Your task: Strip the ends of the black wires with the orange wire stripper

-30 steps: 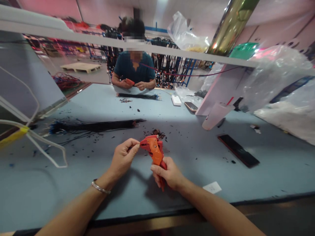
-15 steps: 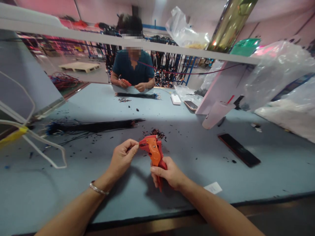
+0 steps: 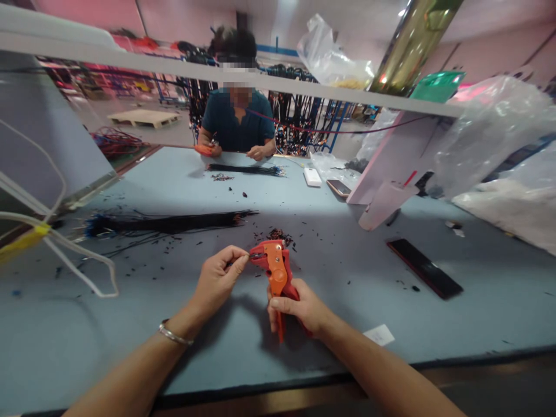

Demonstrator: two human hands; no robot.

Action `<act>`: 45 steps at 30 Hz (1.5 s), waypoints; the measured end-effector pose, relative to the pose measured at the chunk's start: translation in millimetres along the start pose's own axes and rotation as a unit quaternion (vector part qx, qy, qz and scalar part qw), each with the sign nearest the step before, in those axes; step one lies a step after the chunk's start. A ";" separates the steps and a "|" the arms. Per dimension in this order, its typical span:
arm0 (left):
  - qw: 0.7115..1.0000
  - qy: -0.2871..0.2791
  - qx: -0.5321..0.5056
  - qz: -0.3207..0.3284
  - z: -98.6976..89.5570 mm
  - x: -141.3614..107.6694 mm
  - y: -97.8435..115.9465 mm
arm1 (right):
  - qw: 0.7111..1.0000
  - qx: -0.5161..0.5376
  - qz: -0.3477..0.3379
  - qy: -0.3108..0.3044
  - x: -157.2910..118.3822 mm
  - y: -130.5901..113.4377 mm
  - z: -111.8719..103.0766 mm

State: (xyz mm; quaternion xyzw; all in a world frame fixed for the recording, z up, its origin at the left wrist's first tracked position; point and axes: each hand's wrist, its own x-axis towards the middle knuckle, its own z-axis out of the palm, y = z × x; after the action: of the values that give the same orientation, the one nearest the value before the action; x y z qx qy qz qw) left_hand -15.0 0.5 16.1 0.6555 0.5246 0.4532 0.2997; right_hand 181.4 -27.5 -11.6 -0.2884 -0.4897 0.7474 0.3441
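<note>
My right hand [image 3: 299, 307] is wrapped round the handles of a red and orange wire stripper [image 3: 277, 269], held upright above the table with its jaws facing left. Thumb and forefinger of my left hand [image 3: 223, 269] pinch a thin dark wire [image 3: 251, 256] right at the jaws, its tip between them. Most of that wire is hidden by the fingers. Behind the tool lies a small heap of cut insulation bits [image 3: 280, 234]. To the left, a bundle of black wires [image 3: 169, 223] with blue ends rests flat on the table.
A black phone [image 3: 424, 267] and a white paper slip [image 3: 379, 335] lie to the right. Across the table [image 3: 208, 359] a co-worker [image 3: 238, 119] holds an orange tool by another wire bundle [image 3: 245, 169]. White cables [image 3: 93, 263] hang at left; a shelf rail [image 3: 299, 87] crosses above.
The stripper's handles look slightly further apart, and the wire shows more plainly in the jaws. Across the table, the co-worker's hand with the orange tool has moved left. The view has shifted slightly.
</note>
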 end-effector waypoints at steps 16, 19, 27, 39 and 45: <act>1.000 0.005 -0.007 0.012 -3.4 -1.2 7.7 | 0.999 0.007 0.000 -0.051 -1.4 0.4 -1.8; 1.000 0.001 -0.011 0.017 -3.8 -1.3 8.5 | 0.998 0.008 -0.006 -0.061 -1.7 -0.5 -1.3; 1.000 -0.001 -0.013 0.018 -4.3 -1.2 6.8 | 0.998 0.011 0.000 -0.058 -1.9 -0.4 -1.6; 1.000 0.008 -0.007 0.001 -3.7 -1.2 8.1 | 0.998 0.058 0.018 -0.035 -4.3 -2.7 -1.8; 1.000 0.013 0.012 -0.003 -3.2 -0.8 8.7 | 0.995 0.088 0.034 -0.044 -5.8 -4.4 -3.1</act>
State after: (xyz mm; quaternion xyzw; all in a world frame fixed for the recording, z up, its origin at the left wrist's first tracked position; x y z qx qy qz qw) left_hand -14.3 -3.0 24.8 0.6516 0.5356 0.4546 0.2862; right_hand 188.2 -29.2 -8.0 -0.2405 -0.4269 0.8105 0.3210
